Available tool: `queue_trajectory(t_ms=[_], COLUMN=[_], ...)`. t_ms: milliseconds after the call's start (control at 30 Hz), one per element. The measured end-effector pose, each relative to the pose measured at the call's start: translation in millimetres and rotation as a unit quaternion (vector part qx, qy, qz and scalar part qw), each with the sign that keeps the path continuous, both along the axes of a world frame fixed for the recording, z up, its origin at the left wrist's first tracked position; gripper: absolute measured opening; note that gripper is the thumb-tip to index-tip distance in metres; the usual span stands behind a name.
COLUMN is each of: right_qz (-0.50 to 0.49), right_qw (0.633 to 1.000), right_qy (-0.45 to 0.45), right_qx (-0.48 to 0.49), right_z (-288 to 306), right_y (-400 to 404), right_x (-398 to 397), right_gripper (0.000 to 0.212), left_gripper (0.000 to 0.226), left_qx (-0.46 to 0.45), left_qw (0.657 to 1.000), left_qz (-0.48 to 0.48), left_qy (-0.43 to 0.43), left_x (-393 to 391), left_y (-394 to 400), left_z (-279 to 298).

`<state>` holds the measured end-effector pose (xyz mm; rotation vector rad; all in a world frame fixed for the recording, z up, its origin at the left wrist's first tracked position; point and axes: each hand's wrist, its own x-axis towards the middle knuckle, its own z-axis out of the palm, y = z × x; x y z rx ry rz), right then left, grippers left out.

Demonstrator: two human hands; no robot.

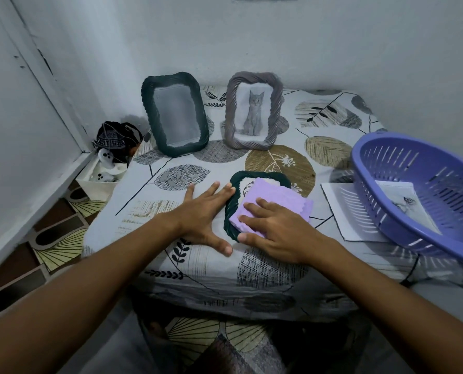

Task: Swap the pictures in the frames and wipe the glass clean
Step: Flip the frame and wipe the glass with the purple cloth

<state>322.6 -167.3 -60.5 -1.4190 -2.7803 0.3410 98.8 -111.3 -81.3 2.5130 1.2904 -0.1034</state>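
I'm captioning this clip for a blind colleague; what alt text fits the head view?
The right hand presses a folded lilac cloth onto a dark green frame lying flat on a leaf-print tablecloth, while the left hand steadies the frame's edge. Behind stand an empty dark green frame and a grey frame with a cat picture; a purple basket sits right.

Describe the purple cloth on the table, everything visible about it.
The purple cloth is a light lilac, folded pad with a bumpy, soft-looking texture and a wavy edge. It lies flat on the dark green frame lying near the table's front, covering most of its glass. The right hand presses on its near part with straight fingers. The left hand lies flat beside it, touching the frame, not the cloth.
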Motion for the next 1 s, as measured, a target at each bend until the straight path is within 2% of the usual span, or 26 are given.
queue_trajectory(t_ms=[167,300,367,500,633,767,1000], right_qz=[-0.001,0.009,0.005,-0.002,0.010,-0.004,-0.049], right_qw=[0.998,1.000,0.999,0.997,0.999,0.999,0.998], right_qy=[0.058,0.025,0.039,0.068,0.027,0.046,0.025], right_qx=[-0.035,-0.004,-0.014,-0.041,-0.013,-0.016,0.034], right_z=[1,1,-1,1,-2,1,5], right_y=[-1,-1,-2,-1,-1,-8,-16], right_x=[8,-2,-2,7,0,4,40], right_gripper=[0.078,0.078,0.081,0.064,0.084,0.084,0.083], left_gripper=[0.148,0.149,0.149,0.151,0.149,0.145,0.129], left_qx=[0.005,0.002,0.000,0.001,0.005,0.010,0.013], left_qw=[1.000,1.000,1.000,1.000,1.000,1.000,0.997], left_qz=[0.003,0.003,0.005,0.006,0.008,0.020,0.047], left_qy=[0.002,-0.001,-0.002,-0.002,-0.009,-0.015,-0.053], left_x=[0,1,1,1,1,2,4], left_y=[1,0,0,0,-1,-1,-4], left_z=[0,0,0,1,-1,-1,-1])
